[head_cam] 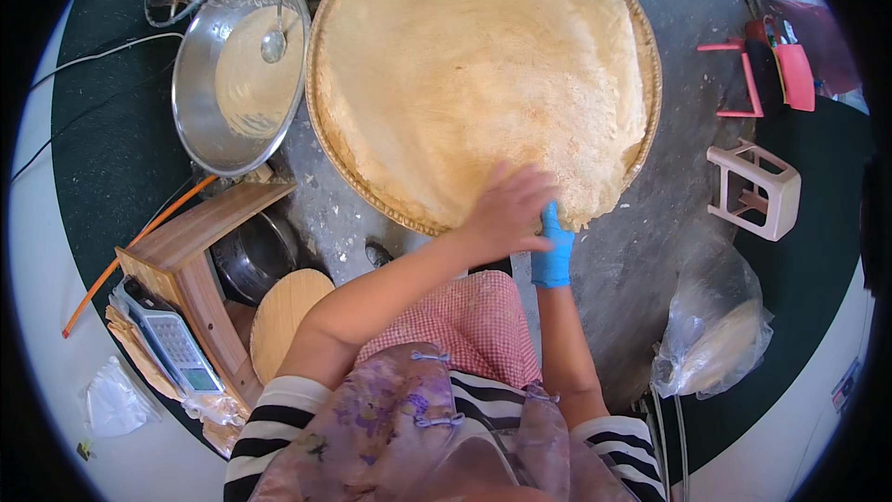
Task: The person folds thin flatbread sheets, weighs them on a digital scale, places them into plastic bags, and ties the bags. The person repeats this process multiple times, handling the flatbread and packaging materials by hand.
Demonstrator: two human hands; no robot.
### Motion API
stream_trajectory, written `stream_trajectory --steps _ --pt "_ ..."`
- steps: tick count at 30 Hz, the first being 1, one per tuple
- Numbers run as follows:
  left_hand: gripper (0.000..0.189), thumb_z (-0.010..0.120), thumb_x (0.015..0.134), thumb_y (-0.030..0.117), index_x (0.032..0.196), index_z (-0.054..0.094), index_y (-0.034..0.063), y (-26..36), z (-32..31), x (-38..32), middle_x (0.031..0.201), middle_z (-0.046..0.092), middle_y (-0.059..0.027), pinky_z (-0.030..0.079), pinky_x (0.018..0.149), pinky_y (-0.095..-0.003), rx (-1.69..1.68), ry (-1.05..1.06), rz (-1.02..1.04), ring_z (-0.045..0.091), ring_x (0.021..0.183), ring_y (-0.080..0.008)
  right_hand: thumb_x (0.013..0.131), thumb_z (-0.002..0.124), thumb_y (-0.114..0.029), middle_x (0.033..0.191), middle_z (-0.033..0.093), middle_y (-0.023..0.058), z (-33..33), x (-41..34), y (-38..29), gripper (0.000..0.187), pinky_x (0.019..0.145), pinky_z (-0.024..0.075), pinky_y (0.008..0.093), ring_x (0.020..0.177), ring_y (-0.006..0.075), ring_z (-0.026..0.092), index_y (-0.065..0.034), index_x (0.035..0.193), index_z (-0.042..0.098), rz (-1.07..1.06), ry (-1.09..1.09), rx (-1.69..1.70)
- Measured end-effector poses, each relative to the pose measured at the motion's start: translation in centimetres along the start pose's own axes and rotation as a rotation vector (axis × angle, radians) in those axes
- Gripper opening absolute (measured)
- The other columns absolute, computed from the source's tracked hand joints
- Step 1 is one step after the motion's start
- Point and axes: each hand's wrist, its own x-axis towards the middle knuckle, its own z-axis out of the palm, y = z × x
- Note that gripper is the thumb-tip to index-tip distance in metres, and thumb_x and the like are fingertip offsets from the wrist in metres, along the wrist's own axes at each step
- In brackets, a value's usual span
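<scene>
A large round woven tray lies in front of me, covered by thin tan flatbread sheets with ragged edges at the right. My left hand, bare and blurred, is over the near edge of the sheets with its fingers spread and nothing seen in it. Beside and partly below it, my right hand wears a blue glove and touches the near right edge of the sheets. One gloved digit shows; the other fingers are hidden, so its hold cannot be told.
At upper left, a steel basin holds pale batter and a metal spoon. A wooden shelf unit, digital scale and dark pot stand lower left. To the right are a plastic stool and a clear plastic bag.
</scene>
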Motion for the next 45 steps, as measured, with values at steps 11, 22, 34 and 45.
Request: stream_trajectory --steps 11,22,34,45 --pt "0.086 0.080 0.057 0.017 0.135 0.043 0.0180 -16.0 8.9 -14.0 0.147 0.033 -0.0090 0.015 0.111 -0.0594 0.544 0.025 -0.232 0.028 0.138 -0.0278 0.092 0.062 -0.022 0.120 0.059 0.0108 0.0 -2.5 1.4 0.042 0.083 0.0527 0.0376 0.102 0.0236 0.061 0.0001 0.126 0.053 0.429 0.122 0.299" --pt "0.040 0.060 0.065 -0.003 0.102 0.063 0.0115 -14.8 1.1 -15.9 0.115 0.062 -0.0022 0.031 0.108 -0.0473 0.158 0.068 -0.201 0.052 0.119 -0.0234 0.089 0.065 -0.017 0.119 0.059 0.0072 -0.2 0.0 -6.2 0.045 0.089 0.0481 0.0334 0.104 0.0177 0.058 0.0018 0.128 0.051 -0.051 0.157 -0.255" --pt "0.016 0.062 0.087 0.009 0.100 0.067 0.0013 -17.5 1.6 -17.7 0.098 0.067 -0.0089 0.048 0.080 -0.0285 -0.823 0.324 -0.913 0.062 0.091 -0.0173 0.078 0.072 -0.044 0.094 0.068 0.0134 19.1 11.7 -7.7 0.048 0.078 0.0496 0.0321 0.089 0.0210 0.064 -0.0032 0.103 0.069 -0.343 -0.373 -0.784" --pt "0.046 0.074 0.074 0.020 0.116 0.060 0.0094 -16.8 6.1 -20.5 0.122 0.059 -0.0107 0.030 0.105 -0.0495 0.209 -0.031 -0.259 0.051 0.118 -0.0310 0.076 0.073 -0.044 0.139 0.040 0.0244 15.6 19.8 -3.8 0.078 0.105 0.0284 0.0525 0.126 0.0421 0.040 -0.0198 0.142 0.040 -1.311 -0.190 -1.402"
